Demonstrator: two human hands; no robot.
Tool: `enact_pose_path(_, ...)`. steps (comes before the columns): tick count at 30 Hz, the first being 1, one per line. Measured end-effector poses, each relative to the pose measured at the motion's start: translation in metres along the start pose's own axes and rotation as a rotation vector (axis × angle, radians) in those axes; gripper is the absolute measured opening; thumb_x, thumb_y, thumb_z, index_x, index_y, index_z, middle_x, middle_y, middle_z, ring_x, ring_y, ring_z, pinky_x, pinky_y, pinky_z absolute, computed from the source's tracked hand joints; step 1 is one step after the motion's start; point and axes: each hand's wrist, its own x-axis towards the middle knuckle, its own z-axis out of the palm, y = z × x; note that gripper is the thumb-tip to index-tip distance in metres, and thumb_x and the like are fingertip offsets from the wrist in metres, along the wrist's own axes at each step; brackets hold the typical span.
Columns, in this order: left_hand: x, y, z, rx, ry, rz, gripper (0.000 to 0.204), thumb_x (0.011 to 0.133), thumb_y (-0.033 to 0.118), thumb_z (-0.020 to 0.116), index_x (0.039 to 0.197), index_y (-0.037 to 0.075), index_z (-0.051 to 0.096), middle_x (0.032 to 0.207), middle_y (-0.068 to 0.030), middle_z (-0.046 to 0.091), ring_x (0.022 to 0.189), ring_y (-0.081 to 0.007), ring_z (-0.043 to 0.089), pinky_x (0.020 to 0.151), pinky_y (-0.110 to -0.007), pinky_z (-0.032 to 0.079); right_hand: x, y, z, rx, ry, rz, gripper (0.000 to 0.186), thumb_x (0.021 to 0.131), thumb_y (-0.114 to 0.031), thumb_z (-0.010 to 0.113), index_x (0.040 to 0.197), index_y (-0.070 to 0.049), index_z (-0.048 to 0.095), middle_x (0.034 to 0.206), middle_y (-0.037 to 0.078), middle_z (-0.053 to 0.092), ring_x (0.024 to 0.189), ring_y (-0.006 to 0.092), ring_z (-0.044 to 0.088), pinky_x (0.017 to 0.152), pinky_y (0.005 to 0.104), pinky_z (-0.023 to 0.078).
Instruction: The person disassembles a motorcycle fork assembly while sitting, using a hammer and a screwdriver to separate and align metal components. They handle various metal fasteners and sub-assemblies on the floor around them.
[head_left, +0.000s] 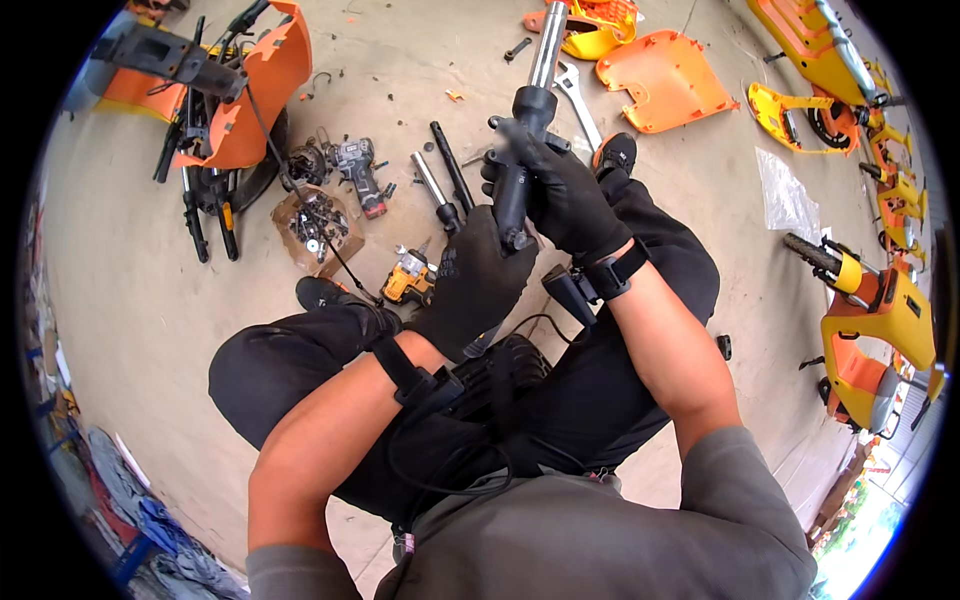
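Note:
Black gloves cover both hands. My right hand [575, 195] is wrapped round the black lower body of a fork leg [537, 108], whose bright chrome tube slants up and away from me. My left hand [478, 275] is closed at the near end of the same fork leg, just below the right hand; its fingertips are partly hidden. On the floor beyond my left hand lie a second fork leg with a chrome tube [430, 180] and a black tube [452, 165]. An adjustable wrench [578, 105] lies just past my right hand.
A yellow power tool [408, 278], a grey cordless drill [358, 175] and a cardboard box of small parts [335, 240] sit left of centre. Partly dismantled orange scooter parts [265, 90] stand far left. An orange panel [665, 80] lies ahead; yellow-orange scooters [875, 320] line the right.

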Motion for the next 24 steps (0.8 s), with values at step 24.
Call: enact_pose_path(24,-0.004,-0.009,0.001,0.166,-0.021,0.109,0.025,0.089,0.014,0.072,0.098,-0.003,0.056,0.08,-0.0167,0.058,0.067,-0.0318,0.064,0.059,-0.041,0.05,-0.01,-0.008,-0.033,-0.731,0.007,-0.264,0.068,0.079,-0.003,0.078,0.141,-0.008,0.051,0.115,0.012,0.065,0.1,0.0291,0.066,0.091,0.0383,0.055)
